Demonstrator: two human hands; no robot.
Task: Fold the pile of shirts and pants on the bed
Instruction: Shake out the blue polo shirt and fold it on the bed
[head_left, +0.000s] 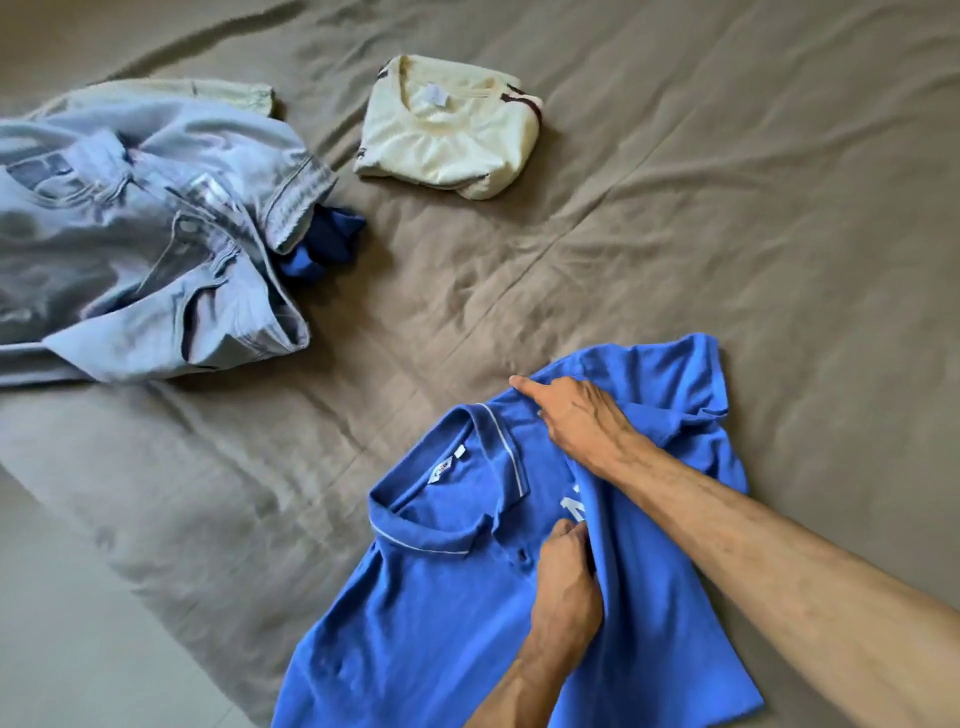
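I am looking down at the bed (649, 218), which is wearing a creased grey-brown sheet. The blue polo shirt (457, 597) is lying face up near the bed's near edge, collar pointing toward the far left, with its right side partly folded over the chest. My right hand (576, 421) is reaching across that fold near the shoulder; the index finger is stretching out to the fabric's edge while the other fingers (545, 410) are curling into the cloth and grasping it. My left hand (566, 582) is sitting lower on the shirt, just below the collar and beside the white lettering, its fingers curling round the edge of the folded-over layer and pinching it.

Toward the far middle of the bed, well apart from the polo, a cream t-shirt (452, 130) is lying folded into a neat square with dark trim showing at its sleeves. Along the left edge, a pile of light-blue denim jeans (145, 239) is sitting in a crumpled heap, and a dark blue garment (324, 244) is poking out from under its right side. The floor (78, 623) is showing at the lower left corner, beyond the bed's edge.
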